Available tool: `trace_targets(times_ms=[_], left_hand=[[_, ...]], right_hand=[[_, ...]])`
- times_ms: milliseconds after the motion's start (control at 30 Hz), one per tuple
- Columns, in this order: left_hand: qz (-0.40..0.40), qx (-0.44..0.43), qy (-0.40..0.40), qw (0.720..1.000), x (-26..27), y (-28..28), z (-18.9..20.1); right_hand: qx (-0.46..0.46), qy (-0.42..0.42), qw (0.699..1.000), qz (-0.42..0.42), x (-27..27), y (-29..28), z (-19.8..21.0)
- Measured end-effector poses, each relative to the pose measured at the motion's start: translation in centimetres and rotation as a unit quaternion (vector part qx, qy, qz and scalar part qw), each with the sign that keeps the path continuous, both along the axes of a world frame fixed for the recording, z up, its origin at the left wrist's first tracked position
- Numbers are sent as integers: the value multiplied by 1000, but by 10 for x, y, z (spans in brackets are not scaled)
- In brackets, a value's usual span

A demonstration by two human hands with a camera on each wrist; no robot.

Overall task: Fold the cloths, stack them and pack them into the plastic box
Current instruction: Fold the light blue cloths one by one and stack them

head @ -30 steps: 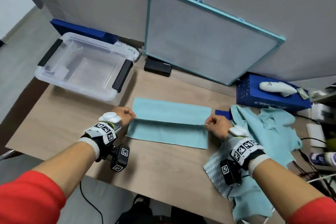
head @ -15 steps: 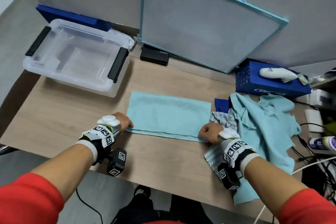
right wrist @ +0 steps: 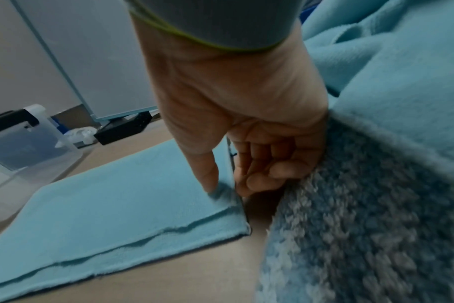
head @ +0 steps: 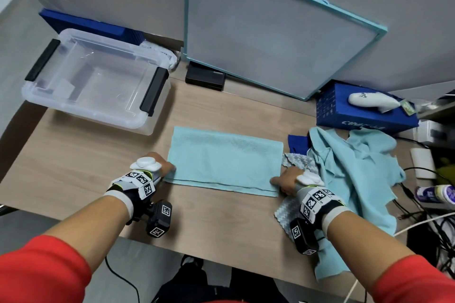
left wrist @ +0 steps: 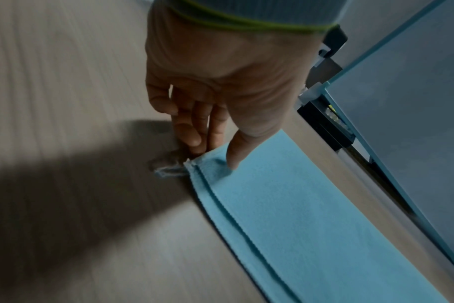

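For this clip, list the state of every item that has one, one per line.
Light blue cloth: folded once, flat on table.
Plastic box: open, empty.
Cloth pile: crumpled, unfolded.
Left hand: pinching the cloth's near left corner.
Right hand: pinching the near right corner.

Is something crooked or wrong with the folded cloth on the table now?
Slightly. On the folded light blue cloth, the top layer stops short of the bottom layer along the near edge, so both edges show. A frayed tuft sticks out at the corner by the left hand.
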State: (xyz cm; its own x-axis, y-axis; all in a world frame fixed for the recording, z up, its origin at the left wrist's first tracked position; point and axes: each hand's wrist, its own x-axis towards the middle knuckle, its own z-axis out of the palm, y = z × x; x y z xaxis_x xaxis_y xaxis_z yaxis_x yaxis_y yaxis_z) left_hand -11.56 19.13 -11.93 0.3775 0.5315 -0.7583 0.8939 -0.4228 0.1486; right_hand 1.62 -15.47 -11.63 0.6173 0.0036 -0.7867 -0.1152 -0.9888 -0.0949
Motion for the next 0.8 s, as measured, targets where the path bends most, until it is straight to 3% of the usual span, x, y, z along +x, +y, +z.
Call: trace_targets(times_ms=[167,467,600,733,800], left_hand=[[-31,-7,-4,999,-9,5,-2],[-83,47,-18,995,-5,17,16],[-147,-23,48,988,-7,18,26],[-76,-12,19,997,-21,11,-4],[-53,-14,1,999,-25,7,-8]], right_hand=[[23,22,999,-39,-2,0,-4],[95,-17,990,-106,-2,-5,12],[85,-17,992,-91,-8,-7,13],[29,25,999,6,-20,-6,9],[5,6,1000,4,-19,-5,8]])
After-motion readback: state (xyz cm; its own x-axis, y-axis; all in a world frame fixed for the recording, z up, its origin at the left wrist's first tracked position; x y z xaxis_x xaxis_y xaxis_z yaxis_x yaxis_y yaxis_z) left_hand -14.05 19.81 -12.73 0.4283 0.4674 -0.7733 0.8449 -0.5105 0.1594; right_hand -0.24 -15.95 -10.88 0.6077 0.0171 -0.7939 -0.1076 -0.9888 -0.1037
